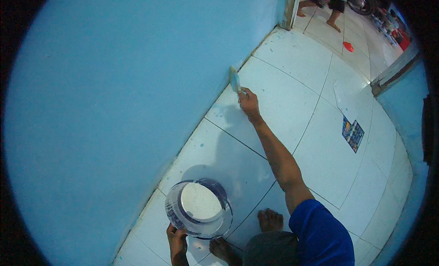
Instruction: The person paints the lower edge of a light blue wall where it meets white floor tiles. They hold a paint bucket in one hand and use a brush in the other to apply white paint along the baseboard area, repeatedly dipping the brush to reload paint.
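Observation:
My right hand grips the handle of a flat paintbrush, arm stretched forward. The bristle end lies against the bottom of the light blue wall, where it meets the tiled floor. At the lower middle, my left hand holds the near rim of a plastic paint bucket. White paint shows inside, and smears coat the bucket's inner wall. The bucket is near my bare feet, close to the wall.
White floor tiles carry small blue paint spots. Printed sheets lie on the right. Beyond the doorway frame, a person's bare legs show near a red object on the floor and a wheel.

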`<action>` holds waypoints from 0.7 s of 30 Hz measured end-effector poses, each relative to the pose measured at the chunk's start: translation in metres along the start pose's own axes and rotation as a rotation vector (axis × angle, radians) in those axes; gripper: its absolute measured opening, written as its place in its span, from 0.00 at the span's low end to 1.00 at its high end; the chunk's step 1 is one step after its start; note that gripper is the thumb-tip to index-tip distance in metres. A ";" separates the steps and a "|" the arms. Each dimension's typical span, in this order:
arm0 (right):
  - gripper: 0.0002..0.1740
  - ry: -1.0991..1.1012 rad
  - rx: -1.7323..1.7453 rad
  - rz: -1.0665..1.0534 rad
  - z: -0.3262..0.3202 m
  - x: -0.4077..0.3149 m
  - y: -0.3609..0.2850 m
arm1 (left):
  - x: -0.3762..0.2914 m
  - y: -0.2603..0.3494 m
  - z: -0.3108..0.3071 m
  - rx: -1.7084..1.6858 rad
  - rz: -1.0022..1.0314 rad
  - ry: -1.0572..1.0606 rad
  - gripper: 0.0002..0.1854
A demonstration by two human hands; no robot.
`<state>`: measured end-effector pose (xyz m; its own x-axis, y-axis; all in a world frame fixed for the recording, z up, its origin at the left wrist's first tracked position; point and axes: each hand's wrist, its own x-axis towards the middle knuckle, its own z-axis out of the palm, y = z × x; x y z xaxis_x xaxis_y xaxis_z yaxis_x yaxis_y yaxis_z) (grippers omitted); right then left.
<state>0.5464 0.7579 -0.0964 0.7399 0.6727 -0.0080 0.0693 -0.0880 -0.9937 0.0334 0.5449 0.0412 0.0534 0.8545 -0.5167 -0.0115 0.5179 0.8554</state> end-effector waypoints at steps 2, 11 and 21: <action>0.20 0.024 -0.063 -0.102 -0.002 -0.004 0.005 | 0.001 0.002 0.006 -0.009 0.011 -0.039 0.28; 0.19 -0.034 -0.037 -0.126 0.019 -0.054 0.009 | 0.000 0.005 0.012 -0.029 0.046 -0.107 0.25; 0.20 -0.164 -0.050 -0.097 0.043 -0.112 0.007 | 0.004 0.000 0.007 -0.037 0.034 -0.077 0.24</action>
<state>0.4351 0.7133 -0.1074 0.6092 0.7903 0.0656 0.1714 -0.0505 -0.9839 0.0408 0.5480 0.0394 0.1290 0.8667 -0.4819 -0.0518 0.4912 0.8695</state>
